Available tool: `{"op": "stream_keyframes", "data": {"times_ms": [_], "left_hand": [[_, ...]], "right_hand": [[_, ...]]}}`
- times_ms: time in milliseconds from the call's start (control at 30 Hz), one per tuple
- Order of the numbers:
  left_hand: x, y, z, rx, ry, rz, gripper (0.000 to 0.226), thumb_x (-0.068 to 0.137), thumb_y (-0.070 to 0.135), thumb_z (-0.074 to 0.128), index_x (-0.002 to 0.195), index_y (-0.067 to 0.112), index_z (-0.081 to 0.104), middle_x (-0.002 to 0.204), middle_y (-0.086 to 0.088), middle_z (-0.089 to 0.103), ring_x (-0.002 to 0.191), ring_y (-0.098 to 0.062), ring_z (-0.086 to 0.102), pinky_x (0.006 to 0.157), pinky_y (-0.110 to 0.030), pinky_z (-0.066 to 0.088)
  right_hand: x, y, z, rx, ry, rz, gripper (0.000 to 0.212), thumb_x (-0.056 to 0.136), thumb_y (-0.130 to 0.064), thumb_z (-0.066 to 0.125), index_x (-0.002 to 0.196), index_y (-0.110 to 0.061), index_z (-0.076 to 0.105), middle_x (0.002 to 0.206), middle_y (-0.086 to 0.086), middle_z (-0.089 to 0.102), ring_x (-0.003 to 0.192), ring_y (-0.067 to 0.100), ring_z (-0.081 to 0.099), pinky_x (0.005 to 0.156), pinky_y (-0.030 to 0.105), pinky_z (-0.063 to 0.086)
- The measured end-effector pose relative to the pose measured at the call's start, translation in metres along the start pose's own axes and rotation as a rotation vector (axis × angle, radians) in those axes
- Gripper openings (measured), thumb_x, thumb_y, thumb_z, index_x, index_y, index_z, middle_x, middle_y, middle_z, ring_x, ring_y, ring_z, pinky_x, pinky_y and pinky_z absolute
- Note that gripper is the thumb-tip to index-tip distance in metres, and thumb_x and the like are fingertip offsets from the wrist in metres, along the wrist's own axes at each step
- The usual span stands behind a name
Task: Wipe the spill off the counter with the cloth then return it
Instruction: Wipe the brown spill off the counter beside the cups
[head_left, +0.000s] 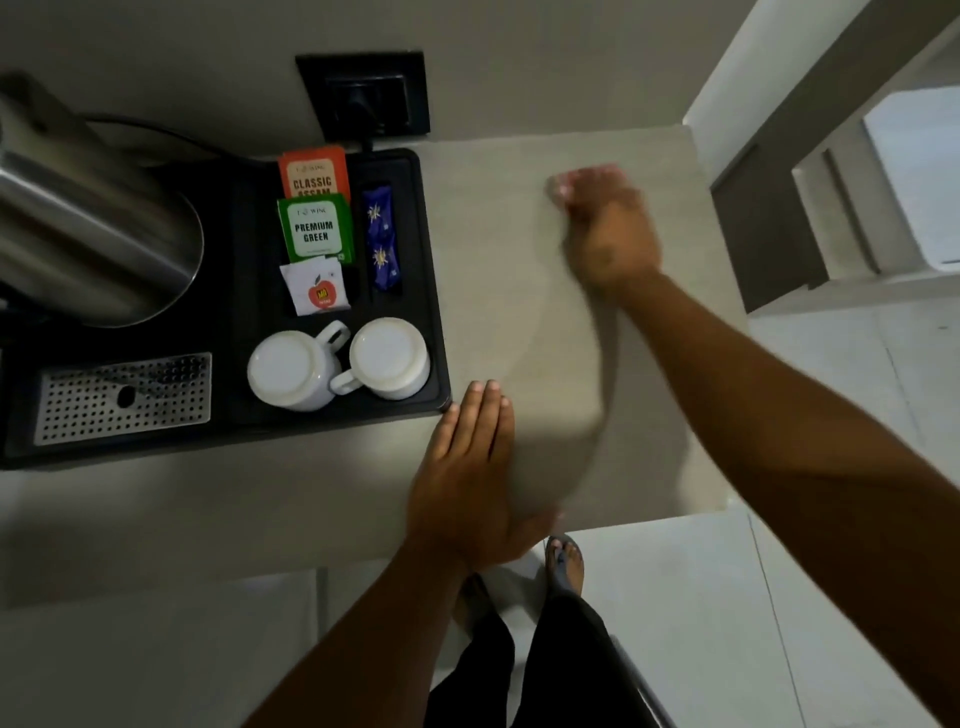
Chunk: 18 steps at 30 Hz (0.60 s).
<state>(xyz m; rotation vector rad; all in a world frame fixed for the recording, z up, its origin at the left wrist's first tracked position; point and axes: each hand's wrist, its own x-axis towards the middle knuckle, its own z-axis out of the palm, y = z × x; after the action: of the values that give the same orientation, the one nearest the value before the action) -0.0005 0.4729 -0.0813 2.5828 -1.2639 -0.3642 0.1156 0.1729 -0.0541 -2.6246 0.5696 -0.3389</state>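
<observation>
Wiping with right hand (608, 228) bunched on blurry pale cloth (558, 188) far right of black rectangular plastic tray (435, 291), left hand (467, 467) flat, fingers together, bracing pale stone counter (519, 291); press evenly, overlap strokes.

A black tray (434, 291) is set at the left. On it, a steel kettle (88, 228) is seen at far left, with a perforated drip grate (124, 397) nearer the viewer. Two white cups (337, 364) are placed upside down, touching, at the tray's near right. Behind them, tea sachets (314, 208) are stacked overlapping, blue packets (382, 244) just beside. A black socket (363, 96) is mounted on the wall behind.
</observation>
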Motion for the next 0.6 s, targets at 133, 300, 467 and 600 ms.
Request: {"op": "stream_keyframes", "data": {"times_ms": [133, 300, 467, 600], "left_hand": [[0.001, 0.001, 0.002, -0.007, -0.007, -0.018, 0.120, 0.081, 0.084, 0.050, 0.160, 0.000, 0.018, 0.172, -0.018, 0.011, 0.161, -0.032, 0.002, 0.128, -0.054, 0.015], [0.000, 0.003, 0.002, 0.040, 0.010, -0.010, 0.121, 0.083, 0.089, 0.042, 0.160, -0.002, 0.018, 0.172, -0.020, 0.013, 0.161, -0.031, 0.004, 0.128, -0.053, 0.015], [-0.001, 0.004, 0.004, 0.068, -0.011, -0.032, 0.123, 0.080, 0.089, 0.040, 0.162, 0.000, 0.012, 0.173, -0.018, 0.008, 0.161, -0.029, 0.000, 0.129, -0.053, 0.013], [-0.002, 0.003, 0.007, 0.065, -0.002, -0.026, 0.122, 0.081, 0.089, 0.036, 0.162, 0.001, 0.010, 0.173, -0.018, 0.009, 0.161, -0.030, 0.000, 0.129, -0.052, 0.011]], "right_hand": [[0.020, 0.062, -0.027, -0.040, 0.102, 0.419, 0.039, 0.094, -0.017, 0.047, 0.130, -0.020, 0.060, 0.136, 0.014, 0.055, 0.130, 0.034, 0.049, 0.120, 0.041, 0.031], [-0.045, 0.003, -0.012, 0.017, 0.005, 0.203, 0.041, 0.094, -0.016, 0.044, 0.133, -0.017, 0.057, 0.142, 0.018, 0.054, 0.134, 0.040, 0.047, 0.112, 0.045, 0.040], [-0.174, -0.043, 0.014, -0.029, -0.105, -0.152, 0.050, 0.095, -0.015, 0.055, 0.144, -0.019, 0.049, 0.153, 0.011, 0.049, 0.147, 0.032, 0.037, 0.123, 0.045, 0.027], [-0.202, 0.024, -0.021, -0.027, -0.029, 0.026, 0.050, 0.095, -0.011, 0.052, 0.144, -0.018, 0.050, 0.153, 0.013, 0.049, 0.146, 0.032, 0.039, 0.122, 0.047, 0.028]]}}
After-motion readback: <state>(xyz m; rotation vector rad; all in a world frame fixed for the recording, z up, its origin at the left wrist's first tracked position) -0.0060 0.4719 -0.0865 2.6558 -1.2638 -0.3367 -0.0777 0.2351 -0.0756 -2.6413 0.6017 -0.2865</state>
